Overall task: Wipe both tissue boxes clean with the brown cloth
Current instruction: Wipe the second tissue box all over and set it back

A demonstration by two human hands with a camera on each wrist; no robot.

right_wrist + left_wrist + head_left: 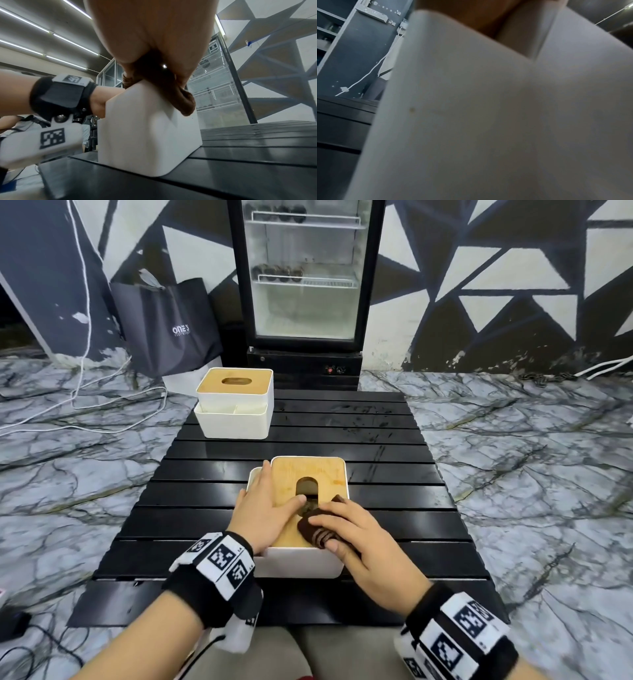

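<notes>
A white tissue box with a wooden lid [320, 472] stands near the front of the black slatted table [376, 422]. My left hand [265, 510] lies flat on the lid's left side, fingers straight, thumb near the oval slot. My right hand [352, 529] presses the bunched brown cloth [317, 530] onto the lid's near right part, fingers curled over it. In the right wrist view the cloth [178, 100] spills over the box's [147, 142] top edge. The left wrist view is filled by the box's white wall [471, 121]. A second, identical tissue box [236, 405] stands at the table's far left.
A glass-door fridge [305, 275] stands behind the table. A dark bag [171, 326] leans on the wall at the left, with white cables [82, 392] on the marble floor. The table's right half holds nothing.
</notes>
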